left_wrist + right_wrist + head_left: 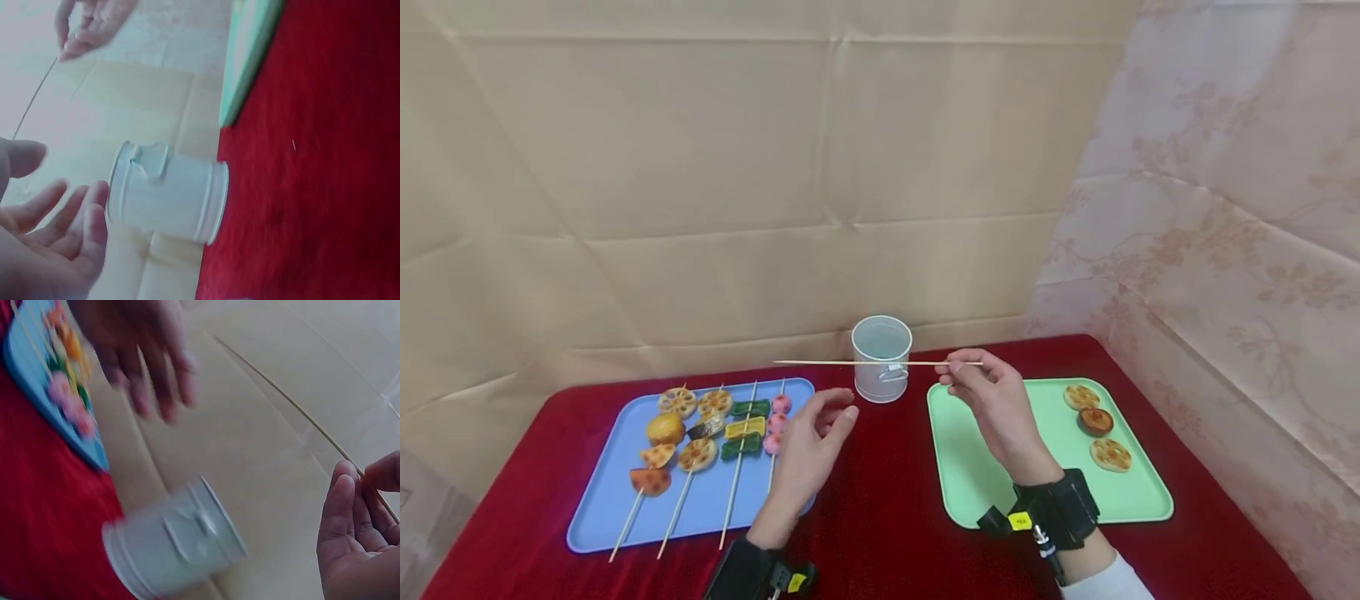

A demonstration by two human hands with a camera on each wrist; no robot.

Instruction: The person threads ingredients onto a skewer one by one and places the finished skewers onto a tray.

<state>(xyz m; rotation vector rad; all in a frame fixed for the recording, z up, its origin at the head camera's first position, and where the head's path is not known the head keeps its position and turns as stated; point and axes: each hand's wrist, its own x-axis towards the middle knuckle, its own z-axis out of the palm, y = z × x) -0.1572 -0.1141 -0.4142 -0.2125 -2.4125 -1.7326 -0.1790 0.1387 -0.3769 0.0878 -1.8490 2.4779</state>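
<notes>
My right hand [996,404] pinches a bare wooden skewer [827,362] near one end, between thumb and fingers. The skewer lies level in the air, pointing left across the front of a pale metal cup [881,358] with a small handle. My left hand [812,446] is raised beside the right edge of the blue tray [598,508], its fingers loosely bent and nothing in them. In the right wrist view the skewer [281,392] runs up from the right hand's fingers [340,500], and the left hand [140,350] hangs apart from it.
Several skewers of play food lie on the blue tray, with lotus slices [697,455], green and yellow pieces [745,428] and pink balls [781,404]. A green tray [958,492] at right holds two lotus slices and a mushroom cap [1095,421]. Red cloth [887,517] covers the table.
</notes>
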